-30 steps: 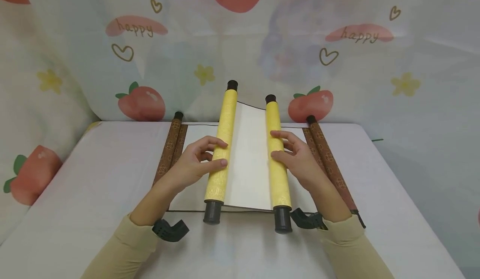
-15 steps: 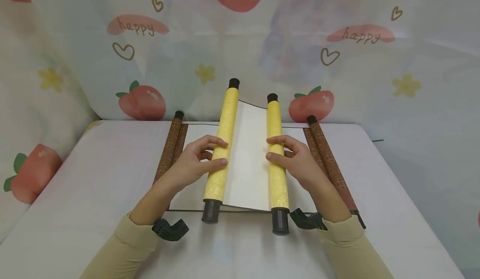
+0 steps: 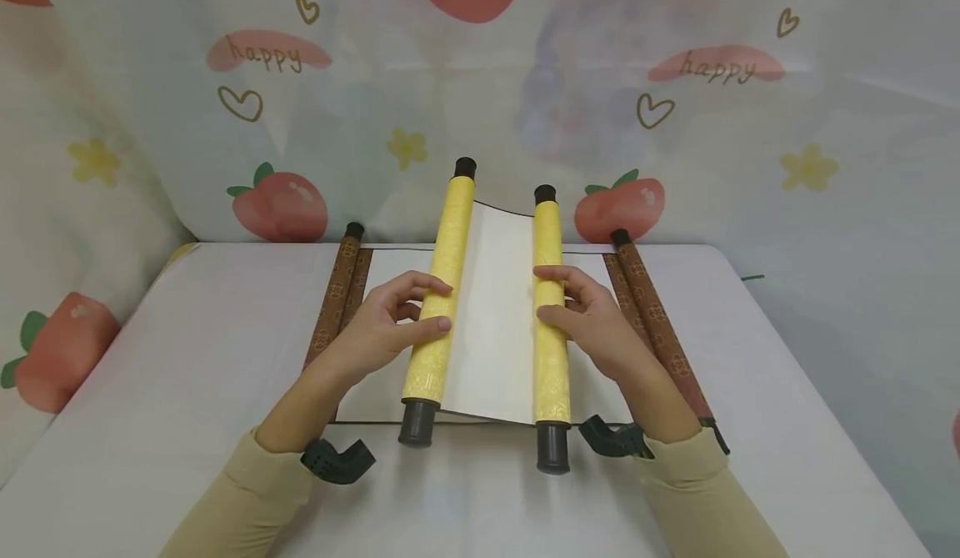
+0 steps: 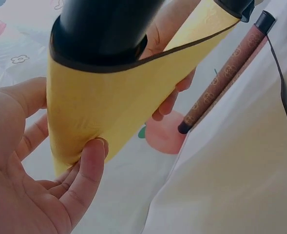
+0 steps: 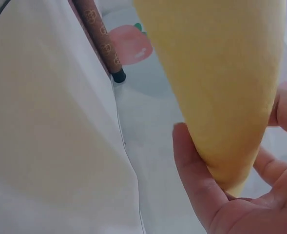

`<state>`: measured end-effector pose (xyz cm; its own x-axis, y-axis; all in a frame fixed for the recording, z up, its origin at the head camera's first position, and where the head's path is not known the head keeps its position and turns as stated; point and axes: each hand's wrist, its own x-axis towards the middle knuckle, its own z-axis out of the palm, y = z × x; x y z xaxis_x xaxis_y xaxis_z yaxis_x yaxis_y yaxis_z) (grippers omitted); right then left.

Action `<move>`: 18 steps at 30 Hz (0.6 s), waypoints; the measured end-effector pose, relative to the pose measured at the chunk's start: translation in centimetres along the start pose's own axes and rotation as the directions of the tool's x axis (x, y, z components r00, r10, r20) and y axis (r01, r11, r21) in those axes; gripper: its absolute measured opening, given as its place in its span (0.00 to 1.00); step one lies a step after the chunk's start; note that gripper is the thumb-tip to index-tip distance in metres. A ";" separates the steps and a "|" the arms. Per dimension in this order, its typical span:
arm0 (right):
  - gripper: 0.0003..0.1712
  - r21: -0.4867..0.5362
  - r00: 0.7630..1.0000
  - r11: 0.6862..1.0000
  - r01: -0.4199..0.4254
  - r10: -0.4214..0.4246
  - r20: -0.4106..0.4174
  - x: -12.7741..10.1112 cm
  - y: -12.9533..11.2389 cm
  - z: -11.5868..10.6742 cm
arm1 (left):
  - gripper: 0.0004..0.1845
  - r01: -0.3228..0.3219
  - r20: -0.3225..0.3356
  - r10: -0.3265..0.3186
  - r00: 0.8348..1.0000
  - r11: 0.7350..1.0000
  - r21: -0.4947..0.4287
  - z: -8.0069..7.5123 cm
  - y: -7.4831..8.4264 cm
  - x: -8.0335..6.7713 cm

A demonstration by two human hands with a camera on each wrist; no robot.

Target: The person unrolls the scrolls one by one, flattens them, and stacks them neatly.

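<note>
A yellow scroll (image 3: 495, 316) with black-ended rollers is held up in the air, partly unrolled, a strip of white paper showing between its two rolls. My left hand (image 3: 382, 329) grips the left roll (image 3: 456, 233), thumb and fingers curled round it. The right roll (image 3: 552, 374) is in my right hand (image 3: 600, 324), fingers likewise bent around it. In the left wrist view, the left thumb and fingers pinch the yellow backing (image 4: 80, 112); the right wrist view has my right hand (image 5: 250, 209) holding the other side. Some fingers are hidden behind the scroll.
Beneath, a second scroll lies spread on the white table (image 3: 217, 316), its white sheet (image 3: 375, 399) between a brown patterned roller (image 3: 324, 316) at left and another brown roller (image 3: 667, 333) at right. A fruit-printed cloth (image 3: 480, 91) hangs behind.
The near end of the right roll has swung leftward, so that roll stands straighter. My right fingers have shifted slightly on it. The left hand keeps its grip in nearly the same place.
</note>
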<state>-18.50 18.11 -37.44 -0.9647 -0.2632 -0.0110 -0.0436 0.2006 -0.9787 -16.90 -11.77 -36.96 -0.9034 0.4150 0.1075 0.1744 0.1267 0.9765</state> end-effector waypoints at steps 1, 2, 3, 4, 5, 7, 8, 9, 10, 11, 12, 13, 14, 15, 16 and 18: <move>0.32 0.004 1.000 1.000 0.000 0.000 0.004 0.0 0.0 0.0 | 0.20 0.000 -0.001 0.000 1.000 1.000 0.000 0.0 0.0 0.0; 0.34 0.003 1.000 1.000 0.001 -0.001 0.006 -0.1 0.0 0.0 | 0.20 0.000 -0.001 0.000 1.000 1.000 0.000 0.1 0.0 0.0; 0.35 0.003 1.000 1.000 0.002 -0.002 0.010 -0.1 0.0 0.0 | 0.19 0.001 -0.003 -0.001 1.000 1.000 0.001 0.1 -0.1 0.1; 0.37 0.002 1.000 1.000 0.003 -0.003 0.012 -0.1 0.0 0.0 | 0.19 0.000 -0.005 0.000 1.000 1.000 0.002 0.1 -0.1 0.1; 0.38 0.002 1.000 1.000 0.006 -0.006 0.012 -0.1 -0.1 0.0 | 0.19 0.000 -0.008 0.000 1.000 1.000 0.001 0.1 -0.1 0.1; 0.39 0.007 1.000 1.000 0.002 -0.002 0.008 -0.1 -0.1 0.0 | 0.19 0.000 -0.011 0.000 1.000 1.000 -0.004 0.0 -0.1 0.0; 0.39 0.003 1.000 1.000 0.004 -0.004 0.004 -0.1 -0.1 0.0 | 0.19 -0.001 -0.013 0.001 1.000 1.000 -0.006 0.0 -0.1 0.0; 0.39 0.004 1.000 1.000 0.001 -0.001 -0.002 -0.2 -0.1 0.0 | 0.19 -0.002 -0.014 0.002 1.000 1.000 -0.007 0.0 -0.1 0.0; 0.38 0.004 1.000 1.000 -0.005 0.005 -0.009 -0.2 -0.1 0.0 | 0.20 -0.003 -0.014 0.003 1.000 1.000 -0.008 0.1 -0.1 0.1; 0.38 0.005 1.000 1.000 -0.010 0.010 -0.015 -0.2 -0.1 0.0 | 0.20 -0.004 -0.013 0.004 1.000 1.000 -0.010 0.1 -0.1 0.1; 0.37 0.003 1.000 1.000 -0.015 0.015 -0.020 -0.2 -0.1 -0.1 | 0.20 -0.005 -0.011 0.005 1.000 1.000 -0.014 0.1 0.0 0.1; 0.37 -0.001 0.999 1.000 -0.021 0.021 -0.025 -0.2 -0.1 -0.1 | 0.20 -0.006 -0.010 0.006 1.000 1.000 -0.016 0.0 0.0 0.1; 0.37 -0.007 0.999 1.000 -0.024 0.024 -0.027 -0.2 -0.1 -0.1 | 0.20 -0.007 -0.012 0.007 1.000 1.000 -0.016 0.0 0.0 0.0; 0.37 -0.005 0.999 1.000 -0.030 0.030 -0.028 -0.2 -0.2 -0.1 | 0.19 -0.007 -0.014 0.007 1.000 1.000 -0.017 0.0 0.1 0.0; 0.37 -0.005 0.999 0.999 -0.032 0.032 -0.024 -0.2 -0.2 -0.2 | 0.19 -0.006 -0.017 0.006 1.000 1.000 -0.017 -0.1 0.1 0.0; 0.38 -0.009 0.999 0.999 -0.033 0.033 -0.015 -0.2 -0.3 -0.3 | 0.19 -0.005 -0.023 0.004 1.000 1.000 -0.019 -0.2 0.1 0.0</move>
<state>-18.36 18.37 -37.09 -0.9693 -0.2425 -0.0405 -0.0138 0.2182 -0.9758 -16.95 -11.96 -36.83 -0.9115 0.3945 0.1161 0.1714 0.1078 0.9793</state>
